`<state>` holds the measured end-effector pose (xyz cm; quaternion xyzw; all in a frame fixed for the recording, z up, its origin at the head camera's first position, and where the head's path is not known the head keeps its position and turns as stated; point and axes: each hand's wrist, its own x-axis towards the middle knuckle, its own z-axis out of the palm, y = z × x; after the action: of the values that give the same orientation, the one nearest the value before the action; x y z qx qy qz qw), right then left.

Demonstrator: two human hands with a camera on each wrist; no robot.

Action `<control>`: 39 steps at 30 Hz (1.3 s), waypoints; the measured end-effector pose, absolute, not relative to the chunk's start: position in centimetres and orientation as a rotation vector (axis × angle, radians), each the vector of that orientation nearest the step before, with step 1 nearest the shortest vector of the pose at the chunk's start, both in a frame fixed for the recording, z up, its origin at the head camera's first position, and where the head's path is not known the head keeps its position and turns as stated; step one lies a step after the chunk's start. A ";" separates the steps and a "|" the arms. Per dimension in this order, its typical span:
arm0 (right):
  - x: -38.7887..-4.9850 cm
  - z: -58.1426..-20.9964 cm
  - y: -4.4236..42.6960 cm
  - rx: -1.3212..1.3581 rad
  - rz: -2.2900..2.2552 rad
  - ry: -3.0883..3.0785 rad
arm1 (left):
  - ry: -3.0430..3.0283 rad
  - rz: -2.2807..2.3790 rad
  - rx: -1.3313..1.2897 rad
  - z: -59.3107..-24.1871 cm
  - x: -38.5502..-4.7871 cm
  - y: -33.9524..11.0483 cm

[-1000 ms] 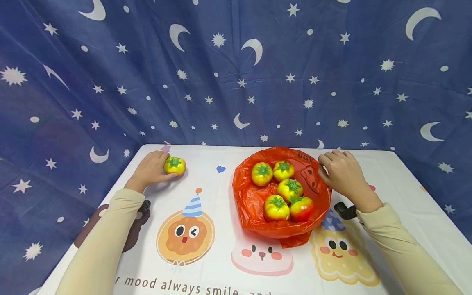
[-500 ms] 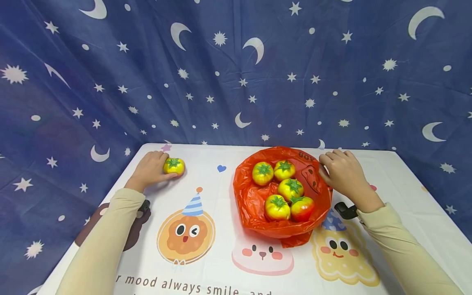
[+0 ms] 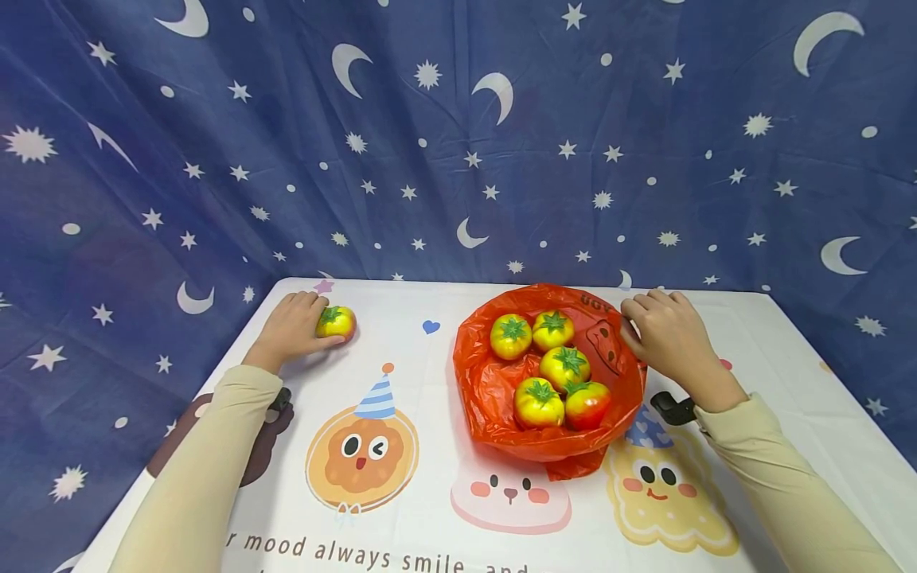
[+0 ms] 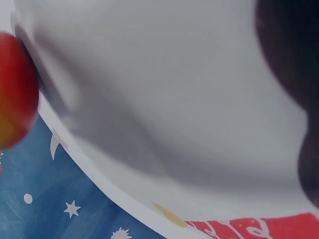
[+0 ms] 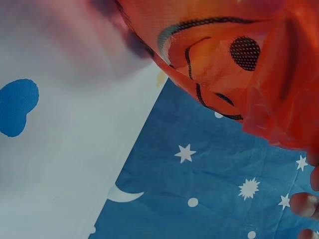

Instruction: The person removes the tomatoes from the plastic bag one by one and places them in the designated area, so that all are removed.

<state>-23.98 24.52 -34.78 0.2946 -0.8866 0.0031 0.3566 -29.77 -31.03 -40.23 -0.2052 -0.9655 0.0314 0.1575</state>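
- The single tomato is showing glossy yellow skin, reddening along its right side, under a green leafy crown.
- It is sitting toward the far left of the tabletop, the left hand gripping it between thumb and fingers.
- The right hand is holding the rim of the red bag, which is containing five more tomatoes.
- Against a second ago, the crown is tilting leftward and more red is showing.

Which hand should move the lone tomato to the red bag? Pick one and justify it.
The left hand, I'd judge: it grips the lone tomato. The right hand seems to hold the rim of the red bag, with the bag between it and that tomato.
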 end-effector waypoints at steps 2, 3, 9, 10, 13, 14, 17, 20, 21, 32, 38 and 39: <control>-24.0 -34.8 24.5 0.760 0.006 -2.291 | -2.758 0.089 -0.590 -40.2 -29.8 -31.0; -24.0 -34.7 24.5 0.759 0.005 -2.292 | -2.759 0.088 -0.589 -40.2 -29.8 -31.1; -24.0 -34.7 24.5 0.759 0.005 -2.286 | -2.787 0.094 -0.569 -40.2 -29.9 -31.2; -24.0 -34.7 24.5 0.759 0.005 -2.284 | -2.791 0.095 -0.567 -40.1 -29.9 -31.2; -24.1 -34.7 24.6 0.763 0.009 -2.277 | -2.799 0.099 -0.559 -40.1 -29.8 -31.2; -24.1 -34.7 24.6 0.765 0.010 -2.274 | -2.801 0.102 -0.555 -40.0 -29.8 -31.2; -24.1 -34.7 24.6 0.770 0.012 -2.267 | -2.808 0.103 -0.546 -40.0 -29.7 -31.3; -24.0 -34.6 24.6 0.770 0.014 -2.265 | -2.811 0.107 -0.543 -39.9 -29.7 -31.3; -24.0 -34.6 24.6 0.769 0.015 -2.266 | -2.812 0.110 -0.543 -39.9 -29.7 -31.3; -24.0 -34.4 24.4 0.767 0.019 -2.274 | -2.791 0.120 -0.548 -39.9 -30.0 -31.8; -24.0 -34.4 24.4 0.771 0.018 -2.272 | -2.766 0.138 -0.559 -39.7 -29.8 -31.9; -24.0 -34.4 24.4 0.772 0.017 -2.269 | -2.752 0.139 -0.567 -39.6 -29.8 -31.9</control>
<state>-24.01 24.45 -34.44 0.2999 -0.8819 0.0067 0.3637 -29.83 -31.85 -39.64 -0.1987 -0.9651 0.0486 0.1635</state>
